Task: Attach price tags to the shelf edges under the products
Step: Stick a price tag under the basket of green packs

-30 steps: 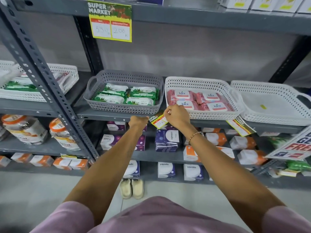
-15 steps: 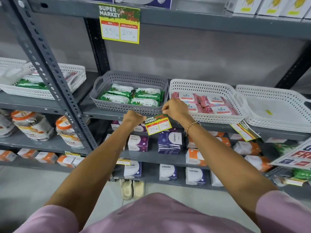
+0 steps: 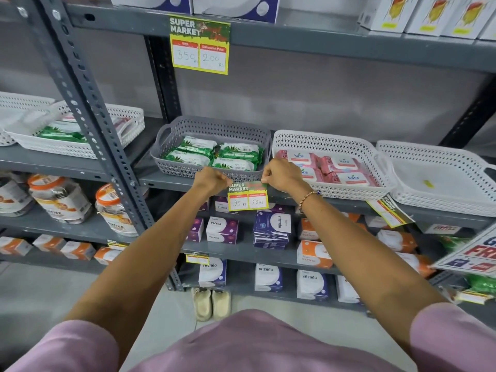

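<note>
A yellow and green price tag [image 3: 248, 197] marked 99 and 50 hangs flat against the grey shelf edge [image 3: 166, 182], just under the grey basket [image 3: 214, 128] of green wipe packs. My left hand [image 3: 212, 180] pinches its top left corner. My right hand [image 3: 283, 174] pinches its top right corner. A bigger tag [image 3: 200, 45] marked 350 and 200 is stuck on the shelf edge above. Another tag [image 3: 389, 210] dangles crooked under the white basket [image 3: 330, 140] of pink packs.
An empty white basket [image 3: 440, 178] stands at the right. A slotted grey upright [image 3: 88, 108] runs down the left. Boxes fill the lower shelves, and jars [image 3: 61, 198] stand at the left. A pair of pale shoes [image 3: 212, 303] lies on the floor. A slanted sign [image 3: 475, 253] juts in at the right.
The tag was twisted and half hidden between my hands; now it hangs straight with its face showing. Both hands shifted left along the shelf edge, to below the grey basket.
</note>
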Tool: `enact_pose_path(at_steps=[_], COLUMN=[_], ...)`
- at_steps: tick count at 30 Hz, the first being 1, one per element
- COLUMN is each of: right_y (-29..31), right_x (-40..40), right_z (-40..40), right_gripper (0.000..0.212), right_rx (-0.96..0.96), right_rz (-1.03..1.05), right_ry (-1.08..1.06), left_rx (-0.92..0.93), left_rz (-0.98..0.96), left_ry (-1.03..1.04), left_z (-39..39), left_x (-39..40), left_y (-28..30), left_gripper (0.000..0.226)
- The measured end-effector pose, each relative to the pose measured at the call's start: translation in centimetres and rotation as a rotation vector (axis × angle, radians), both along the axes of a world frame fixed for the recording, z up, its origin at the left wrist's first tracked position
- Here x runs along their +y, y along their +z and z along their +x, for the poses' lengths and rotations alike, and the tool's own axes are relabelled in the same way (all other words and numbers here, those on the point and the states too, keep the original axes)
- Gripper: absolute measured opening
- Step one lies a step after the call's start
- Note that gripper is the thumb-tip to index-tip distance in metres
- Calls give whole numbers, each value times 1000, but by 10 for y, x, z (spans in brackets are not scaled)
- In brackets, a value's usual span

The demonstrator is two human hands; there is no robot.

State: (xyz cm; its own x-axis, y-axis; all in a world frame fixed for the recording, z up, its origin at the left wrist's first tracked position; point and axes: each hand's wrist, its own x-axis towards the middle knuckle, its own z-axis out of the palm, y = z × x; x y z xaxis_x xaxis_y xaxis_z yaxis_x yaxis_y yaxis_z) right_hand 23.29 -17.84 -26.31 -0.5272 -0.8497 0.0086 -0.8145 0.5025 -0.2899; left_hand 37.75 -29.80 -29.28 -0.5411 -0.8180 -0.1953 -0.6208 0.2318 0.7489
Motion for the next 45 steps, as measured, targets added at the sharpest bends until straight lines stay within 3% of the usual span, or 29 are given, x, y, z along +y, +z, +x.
enact_pose_path(at_steps=[3, 8, 11, 19, 23, 30, 34, 45], right_y=[-1, -7, -15, -33, -36, -48, -58, -78], right_x=[1, -3, -9, -32, -42, -61, -60, -56], right_z=[1, 11, 22, 54, 65, 73, 77, 83], right_gripper=[9, 14, 35, 7, 13, 4, 10, 14], right_rx=[-17, -1, 28, 29, 57, 97, 182, 86], right_rz=[-7, -26, -59, -17, 1, -15, -63, -219], right_ry=[2, -4, -5, 45, 103, 110, 123, -58], left_rx=[17, 19, 2, -203, -270, -269, -217, -49], left_rz=[-17, -206, -326, -652, -759, -805, -799, -657], left_ry=[-22, -93, -130, -269, -331, -303, -247, -36], left_z=[4, 17, 28, 58, 67, 76, 77, 66], left_x=[0, -6, -14, -32, -42, -61, -67, -65], left_y=[3, 5, 2, -14, -20, -31, -38, -58], left_gripper=[21, 19, 23, 9, 11, 14, 12, 8])
